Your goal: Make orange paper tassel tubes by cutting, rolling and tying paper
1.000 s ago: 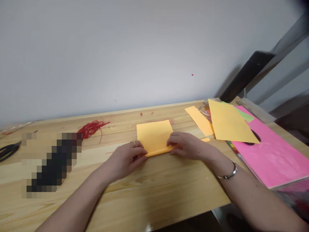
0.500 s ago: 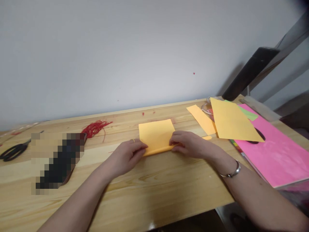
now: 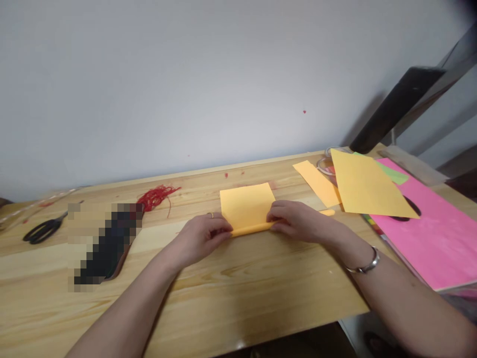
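Note:
A yellow-orange sheet of paper (image 3: pixel 247 203) lies on the wooden table, its near edge rolled into a narrow tube. My left hand (image 3: pixel 203 236), with a ring on one finger, pinches the left end of that roll between thumb and fingers. On the right, my right hand (image 3: pixel 294 220) pinches the roll's other side, a bracelet round the wrist. From behind the right hand a thin yellow-orange stick or tube end (image 3: pixel 327 213) pokes out. Whether it runs inside the roll is hidden by the hand.
Left of my hands lie a tangle of red string (image 3: pixel 156 197), black-handled scissors (image 3: pixel 44 230) and a pixelated dark object (image 3: pixel 112 243). At right are a yellow strip (image 3: pixel 316 182), a yellow sheet (image 3: pixel 367 186), pink paper (image 3: pixel 439 238) and a black cylinder (image 3: pixel 398 109) against the wall.
The whole view has shifted slightly, so things sit further right. Both hands keep their pinch on the paper roll; the flat part looks slightly shorter.

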`<action>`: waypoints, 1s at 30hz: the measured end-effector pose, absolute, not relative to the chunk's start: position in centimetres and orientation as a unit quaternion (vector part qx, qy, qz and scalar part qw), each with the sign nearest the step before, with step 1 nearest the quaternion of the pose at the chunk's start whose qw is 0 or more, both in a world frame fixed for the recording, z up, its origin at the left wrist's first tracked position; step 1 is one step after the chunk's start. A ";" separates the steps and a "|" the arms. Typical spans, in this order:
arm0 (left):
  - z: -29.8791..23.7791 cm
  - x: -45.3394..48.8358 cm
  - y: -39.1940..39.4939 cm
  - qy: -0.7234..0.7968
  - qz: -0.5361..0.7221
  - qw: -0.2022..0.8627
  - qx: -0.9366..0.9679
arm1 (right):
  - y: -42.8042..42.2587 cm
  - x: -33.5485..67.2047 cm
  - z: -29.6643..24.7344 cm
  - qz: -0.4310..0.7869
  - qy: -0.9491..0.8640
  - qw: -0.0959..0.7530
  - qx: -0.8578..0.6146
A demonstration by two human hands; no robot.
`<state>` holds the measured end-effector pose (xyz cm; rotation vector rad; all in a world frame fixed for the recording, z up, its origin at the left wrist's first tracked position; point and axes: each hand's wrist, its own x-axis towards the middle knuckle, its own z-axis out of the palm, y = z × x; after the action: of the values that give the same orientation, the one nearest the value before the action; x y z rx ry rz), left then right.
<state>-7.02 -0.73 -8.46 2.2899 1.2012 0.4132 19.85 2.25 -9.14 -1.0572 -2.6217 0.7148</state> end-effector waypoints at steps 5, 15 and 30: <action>-8.3 -7.0 -0.8 0.452 0.141 0.249 0.845 | 2.2 19.8 -9.0 0.247 -0.892 0.116 -0.361; -8.9 -6.6 -0.8 0.470 0.139 0.223 0.843 | 2.3 19.8 -9.2 0.249 -0.891 0.127 -0.358; -9.4 -6.7 -0.7 0.481 0.122 0.186 0.848 | 2.4 19.8 -9.3 0.238 -0.888 0.155 -0.363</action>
<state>-6.67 -0.67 -9.40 2.3894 1.3542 0.3448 19.78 2.45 -9.34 -1.0409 -2.5434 0.6810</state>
